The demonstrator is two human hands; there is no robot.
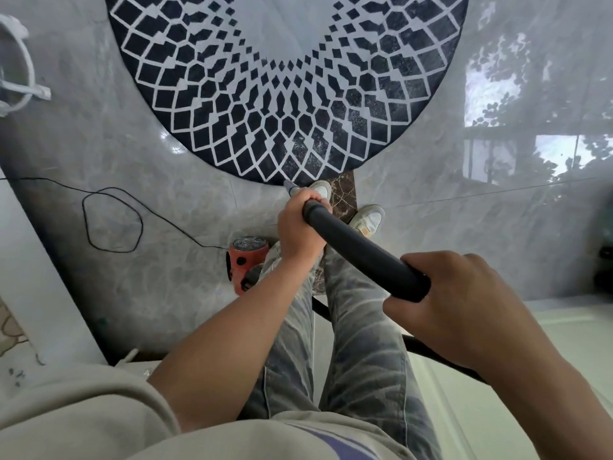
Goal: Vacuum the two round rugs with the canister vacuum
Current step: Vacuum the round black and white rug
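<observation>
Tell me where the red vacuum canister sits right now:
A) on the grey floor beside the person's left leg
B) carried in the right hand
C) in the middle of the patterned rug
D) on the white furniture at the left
A: the red canister stands on the grey floor next to the left leg, off the round rug, while the left hand and right hand grip the black tube.

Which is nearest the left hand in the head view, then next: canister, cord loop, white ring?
1. canister, just below-left of the left hand.
2. cord loop, farther left.
3. white ring, far top-left.
</observation>
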